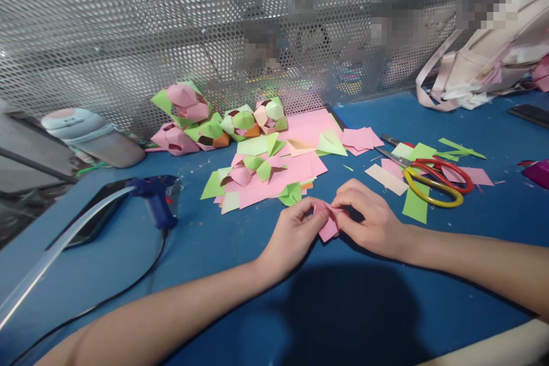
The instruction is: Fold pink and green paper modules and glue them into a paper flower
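Between my two hands is a small folded piece of pink paper (pixel 328 230), held just above the blue table. My left hand (pixel 295 231) pinches its left side between thumb and fingers. The thumb and forefinger of my right hand (pixel 369 216) grip its upper right edge. Parts of the paper are covered by my fingertips. Just beyond my hands lie a green folded paper piece (pixel 291 194) and a stack of pink sheets (pixel 257 194), with a pink and green folded piece (pixel 253 171) on top.
Folded paper balls (pixel 206 126) stand by the perforated metal screen (pixel 171 28). Scissors with yellow handles (pixel 435 189) and red-handled ones (pixel 463 176) lie among paper scraps at right. At left are a blue glue gun (pixel 158 203) with its cord, a dark tablet-like object (pixel 92 217) and a bottle (pixel 92 134).
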`<state>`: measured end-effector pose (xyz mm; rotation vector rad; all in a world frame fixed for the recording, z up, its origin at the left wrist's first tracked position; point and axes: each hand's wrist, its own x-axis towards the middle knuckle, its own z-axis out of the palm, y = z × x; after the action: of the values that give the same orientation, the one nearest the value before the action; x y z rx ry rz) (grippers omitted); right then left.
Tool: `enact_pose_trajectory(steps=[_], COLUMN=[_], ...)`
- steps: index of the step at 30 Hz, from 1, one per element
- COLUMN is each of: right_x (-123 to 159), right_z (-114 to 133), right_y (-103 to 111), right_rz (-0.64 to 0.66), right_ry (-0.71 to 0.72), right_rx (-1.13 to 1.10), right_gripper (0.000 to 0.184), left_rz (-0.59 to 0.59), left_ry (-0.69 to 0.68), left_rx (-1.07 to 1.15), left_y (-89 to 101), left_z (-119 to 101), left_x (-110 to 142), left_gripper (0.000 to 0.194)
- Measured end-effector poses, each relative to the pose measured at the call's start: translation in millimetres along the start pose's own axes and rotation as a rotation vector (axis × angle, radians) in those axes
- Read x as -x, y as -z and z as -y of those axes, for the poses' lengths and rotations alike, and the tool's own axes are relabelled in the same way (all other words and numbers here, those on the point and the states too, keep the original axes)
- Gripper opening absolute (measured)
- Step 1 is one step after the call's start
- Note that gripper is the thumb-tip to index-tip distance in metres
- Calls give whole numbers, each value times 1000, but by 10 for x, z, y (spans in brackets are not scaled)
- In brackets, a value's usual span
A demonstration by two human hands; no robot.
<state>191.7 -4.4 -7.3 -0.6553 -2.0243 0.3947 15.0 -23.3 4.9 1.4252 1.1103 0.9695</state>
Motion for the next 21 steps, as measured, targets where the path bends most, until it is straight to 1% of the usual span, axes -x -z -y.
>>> enact_pose_trajectory(steps=[4,7,10,13,18,21], right_x=[-15,-25,-32,-37,-43,-43], right_z=[33,39,34,30,31,33], right_y=[35,31,12,-2,-5,-6], right_rz=[61,66,68,82,90,91], right_ry=[-7,-76,-137,-182,-188,-177], right_rx=[-28,-47,-52,-39,4,15], right_gripper=[8,10,5,7,9,8], left_rz=[-1,9,23,33,-13,-14], left_ry=[-11,-10,-19,-10,17,7], left_rx=[-21,-12,-10,-3,76,50], left_y=[2,7,18,28,31,29], left_z=[6,14,21,31,42,31], left_x=[-14,-16,-13,-7,0,4], left_gripper=[16,17,20,22,16,16])
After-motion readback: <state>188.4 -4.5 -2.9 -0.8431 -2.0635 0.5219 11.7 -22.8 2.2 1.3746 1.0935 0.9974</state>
